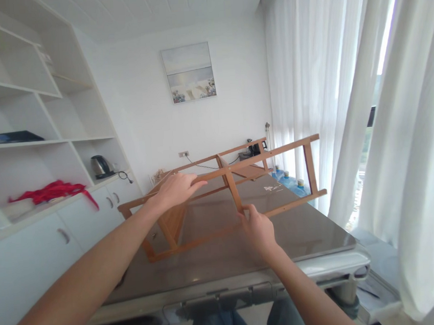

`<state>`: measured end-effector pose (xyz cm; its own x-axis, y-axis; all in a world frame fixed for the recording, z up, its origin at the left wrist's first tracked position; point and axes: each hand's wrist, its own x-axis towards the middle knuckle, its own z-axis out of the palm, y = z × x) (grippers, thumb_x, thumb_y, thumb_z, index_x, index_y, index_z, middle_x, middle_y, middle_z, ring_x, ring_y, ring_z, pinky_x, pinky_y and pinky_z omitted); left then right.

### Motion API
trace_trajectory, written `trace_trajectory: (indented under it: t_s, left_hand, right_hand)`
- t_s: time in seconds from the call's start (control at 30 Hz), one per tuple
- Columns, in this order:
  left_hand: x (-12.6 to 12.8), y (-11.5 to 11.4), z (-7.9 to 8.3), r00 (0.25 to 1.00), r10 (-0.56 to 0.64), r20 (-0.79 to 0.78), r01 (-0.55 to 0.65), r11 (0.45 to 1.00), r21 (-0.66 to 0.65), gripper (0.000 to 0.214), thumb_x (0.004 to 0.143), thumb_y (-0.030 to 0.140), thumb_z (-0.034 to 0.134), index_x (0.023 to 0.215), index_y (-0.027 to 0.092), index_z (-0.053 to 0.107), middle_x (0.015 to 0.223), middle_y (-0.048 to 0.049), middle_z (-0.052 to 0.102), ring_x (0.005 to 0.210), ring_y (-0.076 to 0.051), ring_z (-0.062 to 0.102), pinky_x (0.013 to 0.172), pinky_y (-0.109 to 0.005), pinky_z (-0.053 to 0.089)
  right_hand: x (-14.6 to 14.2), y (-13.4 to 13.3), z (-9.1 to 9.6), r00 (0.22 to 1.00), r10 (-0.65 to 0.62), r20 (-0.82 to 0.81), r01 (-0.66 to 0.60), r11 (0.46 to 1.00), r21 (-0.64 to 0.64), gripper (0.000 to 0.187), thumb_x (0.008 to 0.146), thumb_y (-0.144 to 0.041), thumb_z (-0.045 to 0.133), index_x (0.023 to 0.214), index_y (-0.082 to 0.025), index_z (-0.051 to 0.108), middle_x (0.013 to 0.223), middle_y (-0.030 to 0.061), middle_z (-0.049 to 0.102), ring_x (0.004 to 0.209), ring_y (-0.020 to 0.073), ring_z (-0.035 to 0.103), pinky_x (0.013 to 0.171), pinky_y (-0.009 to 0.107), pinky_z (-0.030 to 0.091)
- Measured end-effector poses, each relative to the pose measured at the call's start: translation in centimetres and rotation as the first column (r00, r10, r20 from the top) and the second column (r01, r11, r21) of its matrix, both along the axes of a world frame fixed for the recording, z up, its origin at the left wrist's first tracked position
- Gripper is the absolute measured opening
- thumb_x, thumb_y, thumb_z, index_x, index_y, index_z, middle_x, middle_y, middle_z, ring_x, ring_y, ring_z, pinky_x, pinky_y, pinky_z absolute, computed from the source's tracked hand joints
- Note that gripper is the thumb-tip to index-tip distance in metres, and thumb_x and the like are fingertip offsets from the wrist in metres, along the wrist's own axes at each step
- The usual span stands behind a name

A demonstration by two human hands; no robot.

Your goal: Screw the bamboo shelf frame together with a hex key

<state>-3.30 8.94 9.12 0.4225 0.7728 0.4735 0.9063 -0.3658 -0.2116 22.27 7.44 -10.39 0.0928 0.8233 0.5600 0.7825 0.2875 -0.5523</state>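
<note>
A wooden shelf frame (235,191) lies tilted on its side over the brown tabletop (216,265), made of long rails joined by short crossbars. My left hand (176,188) is wrapped over its upper near rail, left of the middle crossbar. Low on that crossbar, where it meets the lower rail, my right hand (257,227) grips the wood between thumb and fingers. A wooden panel (174,221) sits inside the left end of the frame, and another shows toward the far right. My palms hide parts of both near rails.
White shelving at the left holds an electric kettle (101,167) and red cloth (51,190). Large water bottles (293,182) stand beyond the table's right edge, near white curtains (307,78). A dark appliance (253,149) and a power cord are at the back.
</note>
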Motion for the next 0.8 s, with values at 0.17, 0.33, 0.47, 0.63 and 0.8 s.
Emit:
trace_trajectory:
  t_s: [0.17, 0.33, 0.47, 0.63, 0.8]
  left_hand:
    - [-2.7, 1.0, 1.7, 0.987, 0.042, 0.157, -0.054, 0.996, 0.067, 0.060, 0.099, 0.071, 0.035, 0.071, 0.022, 0.054, 0.061, -0.0038, 0.060, 0.059, -0.020, 0.055, 0.059, -0.030, 0.029]
    - [-5.5, 2.3, 2.6, 0.960, 0.033, 0.278, -0.087, 0.979, 0.184, 0.057, 0.098, 0.068, 0.042, 0.063, 0.022, 0.045, 0.055, -0.0003, 0.049, 0.055, -0.017, 0.044, 0.059, -0.030, 0.026]
    - [-7.0, 3.3, 2.6, 0.919, 0.044, 0.391, -0.160, 0.950, 0.267, 0.054, 0.098, 0.064, 0.045, 0.062, 0.023, 0.043, 0.053, 0.0014, 0.041, 0.056, -0.016, 0.037, 0.061, -0.031, 0.024]
    - [-8.5, 4.5, 1.7, 0.863, 0.103, 0.494, -0.274, 0.918, 0.287, 0.051, 0.100, 0.059, 0.039, 0.066, 0.022, 0.046, 0.057, 0.0001, 0.045, 0.061, -0.016, 0.041, 0.064, -0.030, 0.026]
    - [-9.5, 5.0, -0.3, 0.799, 0.140, 0.585, -0.347, 0.901, 0.259, 0.051, 0.101, 0.059, 0.035, 0.069, 0.021, 0.049, 0.063, -0.0028, 0.054, 0.067, -0.017, 0.046, 0.065, -0.029, 0.031]
  right_hand:
    - [0.9, -1.3, -0.8, 0.996, -0.007, -0.083, 0.015, 0.996, 0.092, 0.036, 0.103, -0.053, 0.044, 0.109, -0.022, 0.060, 0.057, -0.0021, 0.057, 0.054, 0.0211, 0.059, 0.056, 0.027, 0.028]
    - [2.8, -2.6, -3.0, 0.989, 0.015, -0.149, 0.006, 0.990, 0.144, 0.044, 0.106, -0.054, 0.029, 0.097, -0.023, 0.059, 0.057, -0.0020, 0.056, 0.053, 0.0198, 0.059, 0.056, 0.026, 0.034]
    - [4.1, -3.0, -4.2, 0.981, 0.029, -0.192, 0.001, 0.988, 0.155, 0.043, 0.106, -0.055, 0.032, 0.093, -0.024, 0.058, 0.056, -0.0029, 0.054, 0.050, 0.0193, 0.059, 0.055, 0.026, 0.036]
    - [4.7, -3.7, -4.7, 0.972, 0.050, -0.230, -0.016, 0.989, 0.147, 0.043, 0.104, -0.058, 0.036, 0.091, -0.024, 0.059, 0.055, -0.0027, 0.054, 0.047, 0.0188, 0.058, 0.052, 0.026, 0.039]
    - [4.9, -3.9, -5.1, 0.957, 0.079, -0.280, -0.039, 0.989, 0.143, 0.044, 0.101, -0.062, 0.039, 0.091, -0.026, 0.061, 0.056, -0.0017, 0.058, 0.045, 0.0186, 0.059, 0.049, 0.026, 0.042]
